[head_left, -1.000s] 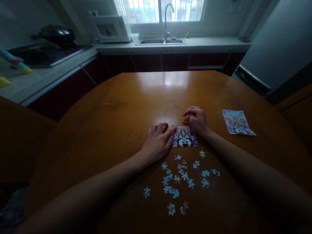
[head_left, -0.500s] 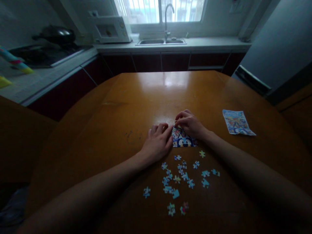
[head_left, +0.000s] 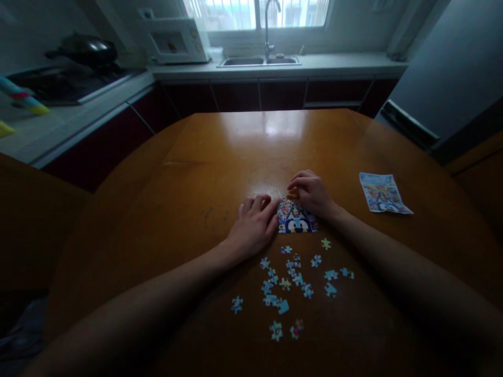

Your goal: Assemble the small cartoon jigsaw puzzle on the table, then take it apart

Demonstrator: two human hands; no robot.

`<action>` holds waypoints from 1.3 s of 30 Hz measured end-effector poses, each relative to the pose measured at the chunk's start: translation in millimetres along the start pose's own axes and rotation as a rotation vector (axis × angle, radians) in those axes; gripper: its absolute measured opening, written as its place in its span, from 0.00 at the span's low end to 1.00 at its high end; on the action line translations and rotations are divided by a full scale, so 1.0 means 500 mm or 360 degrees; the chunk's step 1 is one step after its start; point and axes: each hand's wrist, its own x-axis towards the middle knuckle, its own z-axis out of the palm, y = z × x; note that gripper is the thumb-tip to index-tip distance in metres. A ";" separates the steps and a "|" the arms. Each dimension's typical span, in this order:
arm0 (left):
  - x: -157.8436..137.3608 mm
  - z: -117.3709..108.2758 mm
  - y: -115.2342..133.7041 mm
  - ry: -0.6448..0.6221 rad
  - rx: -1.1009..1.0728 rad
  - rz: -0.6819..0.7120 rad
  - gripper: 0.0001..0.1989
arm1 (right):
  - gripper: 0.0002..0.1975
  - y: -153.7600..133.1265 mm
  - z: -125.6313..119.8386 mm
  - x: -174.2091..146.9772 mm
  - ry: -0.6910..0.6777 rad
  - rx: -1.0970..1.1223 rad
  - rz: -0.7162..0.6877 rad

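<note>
A partly assembled jigsaw puzzle (head_left: 297,222) lies on the wooden table, with a blue cartoon dog's face along its near edge. My left hand (head_left: 253,222) rests palm down against the puzzle's left side, fingers spread and slightly bent, thumb and index finger at its edge. Above the puzzle's upper right part is my right hand (head_left: 310,193), its fingers loosely curled and a little apart, with no piece visible in them. It covers part of the puzzle's right side. Several loose puzzle pieces (head_left: 297,279) are scattered on the near side of the puzzle.
A creased picture sheet (head_left: 383,192) with the same style of artwork lies on the table (head_left: 251,146) to the right. Beyond the table are a counter with a sink (head_left: 259,61), a microwave (head_left: 176,42) and a stove with a black pan (head_left: 88,50). A fridge (head_left: 444,78) stands at right.
My right hand has drawn back to the right and away from my left fingertips, and its fingers have loosened. My left hand stays at the puzzle's edge. The whole view has shifted slightly.
</note>
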 end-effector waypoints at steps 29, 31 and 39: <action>0.001 0.001 -0.002 0.0004 -0.0100 -0.0029 0.18 | 0.11 -0.040 -0.028 -0.010 -0.0065 -0.0133 -0.0254; 0.001 0.001 -0.002 0.0013 -0.0099 -0.0018 0.18 | 0.11 -0.052 -0.032 -0.017 -0.0143 -0.0155 -0.0301; 0.001 0.007 -0.006 0.0015 -0.0101 -0.0005 0.18 | 0.11 0.008 -0.047 0.000 0.0276 -0.0085 0.0109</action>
